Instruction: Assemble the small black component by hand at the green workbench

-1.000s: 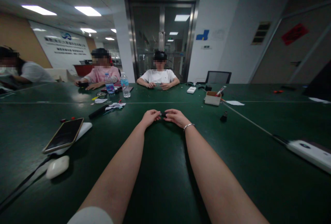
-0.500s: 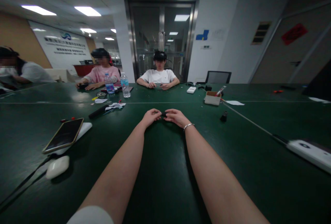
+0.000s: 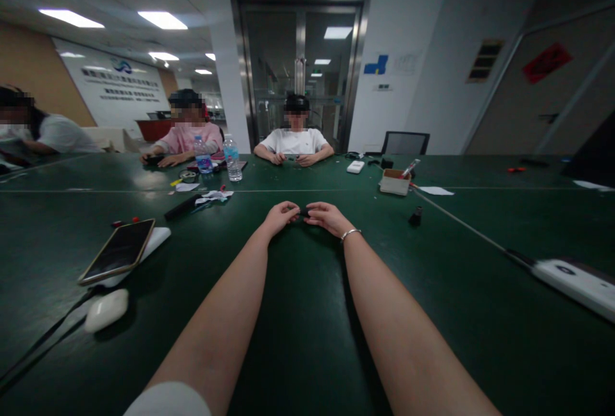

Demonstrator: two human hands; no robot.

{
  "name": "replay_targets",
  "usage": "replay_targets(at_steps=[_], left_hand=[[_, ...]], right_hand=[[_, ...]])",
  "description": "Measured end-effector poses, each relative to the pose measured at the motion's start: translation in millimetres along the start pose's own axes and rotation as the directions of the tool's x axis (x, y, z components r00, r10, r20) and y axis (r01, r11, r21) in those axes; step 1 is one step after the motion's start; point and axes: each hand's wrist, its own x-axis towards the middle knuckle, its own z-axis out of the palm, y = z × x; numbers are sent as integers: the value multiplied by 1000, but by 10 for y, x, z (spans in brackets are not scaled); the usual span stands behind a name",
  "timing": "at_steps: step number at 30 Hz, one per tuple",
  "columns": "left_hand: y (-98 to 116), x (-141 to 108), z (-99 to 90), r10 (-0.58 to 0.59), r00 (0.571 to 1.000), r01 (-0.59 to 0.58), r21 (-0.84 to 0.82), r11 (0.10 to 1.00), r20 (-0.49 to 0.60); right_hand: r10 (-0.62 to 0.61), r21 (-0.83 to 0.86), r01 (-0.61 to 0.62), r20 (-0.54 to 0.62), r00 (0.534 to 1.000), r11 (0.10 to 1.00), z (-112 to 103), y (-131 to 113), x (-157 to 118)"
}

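Both arms reach forward over the dark green table (image 3: 307, 313). My left hand (image 3: 282, 216) and my right hand (image 3: 327, 217) face each other near the middle, fingertips a small gap apart. Between them is a small dark object (image 3: 303, 212), pinched by the fingers of both hands; its exact shape is too small to tell. A silver bracelet (image 3: 350, 234) circles my right wrist. To the right of my hands, a small black item (image 3: 416, 215) stands on the table.
At left lie a phone (image 3: 120, 250), a white case (image 3: 106, 311), a black stick-like item (image 3: 182, 207) and crumpled paper (image 3: 214, 196). Bottles (image 3: 232, 158), an open box (image 3: 394, 183) and a power strip (image 3: 576, 284) stand farther out. Several people sit across the table.
My hands hold almost the same pose. The hands of the person opposite have shifted slightly, and that person's head has tipped down a little.
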Motion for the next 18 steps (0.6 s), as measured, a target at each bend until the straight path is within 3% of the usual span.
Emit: replay_targets(at_steps=[18], left_hand=[[1, 19, -3, -15, 1000, 15, -5, 1000, 15]], right_hand=[[-2, 9, 2, -7, 1000, 1000, 15, -7, -14]])
